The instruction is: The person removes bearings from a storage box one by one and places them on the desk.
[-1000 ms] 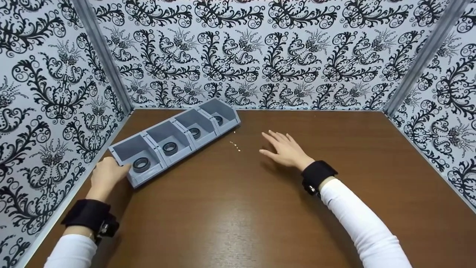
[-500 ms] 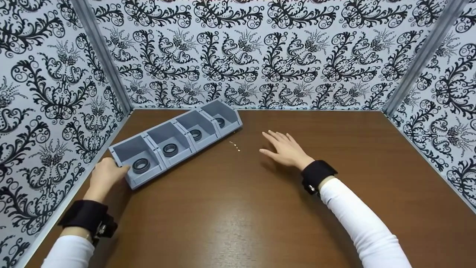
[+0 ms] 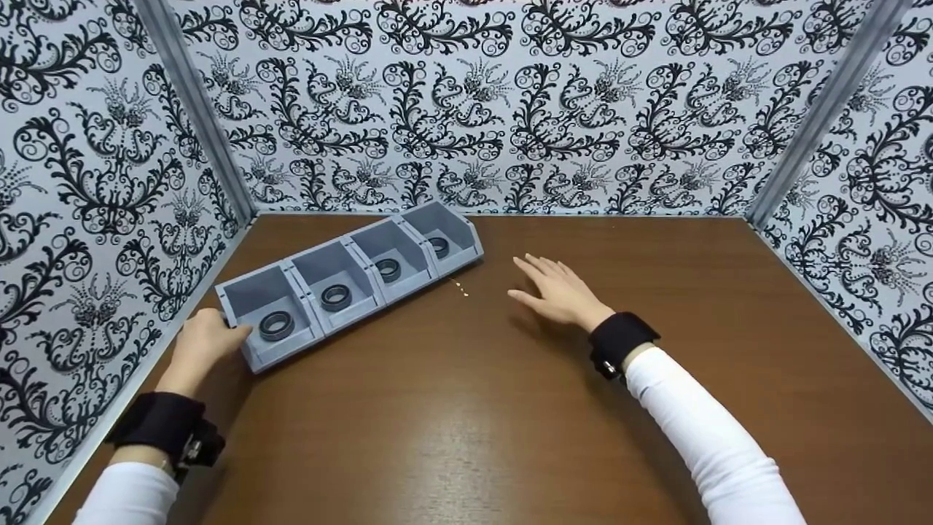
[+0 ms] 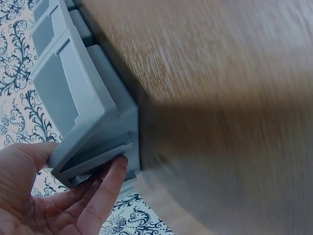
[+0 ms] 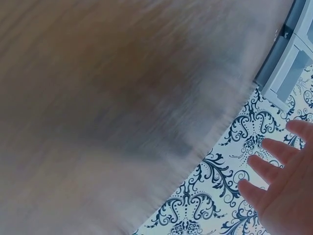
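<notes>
A row of joined grey storage bins (image 3: 353, 319) stands slantwise on the left of the table, its far end nearer the back wall. In each compartment lies a dark ring-shaped bearing, the nearest bearing (image 3: 277, 326) close to my left hand (image 3: 204, 343). That hand grips the near end wall of the bins; the left wrist view has the thumb over the rim and the fingers (image 4: 103, 196) curled under a ledge on the outer side. My right hand (image 3: 557, 292), fingers spread and straight, hovers or rests over the table right of the bins, holding nothing.
The brown wooden table (image 3: 452, 408) is bounded by patterned walls (image 3: 466, 109) at the back and both sides. A few small pale flecks (image 3: 460, 287) lie on the table by the bins' front edge. Metal posts mark the back corners.
The far end of the bins has swung forward and to the right, towards the pale flecks. My left hand keeps its grip at the near end, shifting slightly left. The right hand stays nearly still.
</notes>
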Action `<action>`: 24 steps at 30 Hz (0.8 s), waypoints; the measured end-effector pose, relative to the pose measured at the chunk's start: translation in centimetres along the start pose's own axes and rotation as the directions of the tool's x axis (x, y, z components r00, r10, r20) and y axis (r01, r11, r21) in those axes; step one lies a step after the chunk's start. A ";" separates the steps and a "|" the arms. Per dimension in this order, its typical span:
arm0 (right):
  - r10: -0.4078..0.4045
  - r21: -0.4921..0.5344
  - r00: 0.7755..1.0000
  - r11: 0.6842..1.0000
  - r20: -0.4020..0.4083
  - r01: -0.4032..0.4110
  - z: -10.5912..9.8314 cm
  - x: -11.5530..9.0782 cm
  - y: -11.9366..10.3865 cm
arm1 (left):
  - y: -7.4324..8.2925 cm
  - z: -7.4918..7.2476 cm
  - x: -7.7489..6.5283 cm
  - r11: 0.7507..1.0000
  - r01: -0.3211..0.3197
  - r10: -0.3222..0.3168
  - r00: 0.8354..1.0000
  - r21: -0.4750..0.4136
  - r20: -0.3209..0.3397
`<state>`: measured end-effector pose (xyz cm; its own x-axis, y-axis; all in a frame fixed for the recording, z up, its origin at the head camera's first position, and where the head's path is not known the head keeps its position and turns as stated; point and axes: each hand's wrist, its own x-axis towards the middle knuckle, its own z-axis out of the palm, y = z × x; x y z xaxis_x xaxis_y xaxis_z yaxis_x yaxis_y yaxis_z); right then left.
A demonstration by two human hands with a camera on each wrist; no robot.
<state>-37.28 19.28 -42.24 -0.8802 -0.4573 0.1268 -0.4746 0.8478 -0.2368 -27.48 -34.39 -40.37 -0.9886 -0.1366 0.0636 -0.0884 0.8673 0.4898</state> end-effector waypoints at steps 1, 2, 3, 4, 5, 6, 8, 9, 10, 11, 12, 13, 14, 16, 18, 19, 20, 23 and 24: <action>-0.003 -0.001 1.000 1.000 -0.003 0.003 0.0 0.0 0.0 | 0.0 0.0 0.0 1.000 -0.002 0.002 1.000 -0.001 0.006; -0.004 -0.002 1.000 1.000 -0.003 0.004 0.0 0.0 0.0 | 0.1 -0.1 0.0 1.000 -0.002 0.002 1.000 -0.001 0.013; -0.006 -0.003 1.000 1.000 -0.005 0.006 0.0 0.0 0.0 | 0.1 -0.1 0.0 1.000 -0.002 0.002 1.000 -0.001 0.021; -0.008 -0.003 1.000 1.000 -0.008 0.008 0.0 0.0 0.0 | 0.1 -0.1 0.0 1.000 0.000 0.000 1.000 -0.001 0.029; -0.011 -0.003 1.000 1.000 -0.011 0.011 0.0 0.0 0.0 | 0.1 -0.2 0.0 1.000 0.004 -0.004 0.999 0.001 0.039; -0.013 -0.004 1.000 1.000 -0.014 0.013 0.0 0.1 0.0 | 0.1 -0.2 0.0 1.000 0.007 -0.007 0.999 0.001 0.049; -0.014 -0.002 1.000 1.000 -0.015 0.014 -0.1 0.1 -0.1 | 0.1 -0.3 0.0 1.000 0.012 -0.012 0.998 -0.001 0.065; -0.014 -0.001 1.000 1.000 -0.015 0.014 -0.1 0.1 -0.1 | 0.1 -0.2 0.1 1.000 0.010 -0.010 0.998 0.001 0.069; -0.014 0.000 1.000 1.000 -0.013 0.014 0.0 0.1 -0.1 | 0.1 -0.2 0.1 1.000 0.009 -0.009 0.997 0.002 0.072; -0.014 -0.001 1.000 1.000 -0.013 0.014 0.0 0.2 -0.1 | 0.2 -0.2 0.1 1.000 0.006 -0.007 0.997 0.001 0.074; -0.014 -0.002 1.000 1.000 -0.013 0.014 0.0 0.2 -0.1 | 0.2 -0.2 0.1 1.000 0.003 -0.003 0.997 -0.002 0.075; -0.016 -0.003 1.000 1.000 -0.012 0.016 0.0 0.3 -0.1 | 0.2 -0.2 0.1 1.000 -0.001 0.001 0.997 -0.005 0.073; -0.018 -0.004 1.000 1.000 -0.013 0.018 0.0 0.3 -0.2 | 0.2 -0.2 0.0 1.000 -0.004 0.004 0.997 -0.007 0.072; -0.023 -0.006 1.000 1.000 -0.019 0.022 0.0 0.5 -0.2 | 0.2 -0.2 0.0 1.000 -0.009 0.010 0.998 -0.014 0.068; -0.029 -0.004 0.999 1.000 -0.032 0.029 0.0 0.7 -0.2 | 0.2 -0.2 0.0 1.000 -0.018 0.019 0.998 -0.019 0.064; -0.032 0.001 0.999 0.999 -0.039 0.032 0.0 0.8 -0.3 | 0.2 -0.2 0.0 1.000 -0.022 0.023 0.998 -0.020 0.064; -0.032 0.007 0.998 0.999 -0.045 0.032 0.0 0.9 -0.3 | 0.2 -0.2 -0.1 0.999 -0.026 0.027 0.998 -0.023 0.063; -0.018 0.031 0.998 0.999 -0.052 0.020 0.0 1.2 -0.5 | 0.3 -0.3 -0.1 0.999 -0.037 0.039 0.997 -0.029 0.071; -0.012 0.042 0.999 0.999 -0.051 0.014 0.0 1.3 -0.5 | 0.3 -0.3 -0.1 0.999 -0.038 0.040 0.996 -0.031 0.076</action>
<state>-38.16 18.30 -41.93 -0.8735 -0.4528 0.1788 -0.4862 0.8292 -0.2758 -27.33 -34.25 -39.99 -0.9977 -0.0649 0.0171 -0.0469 0.8567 0.5136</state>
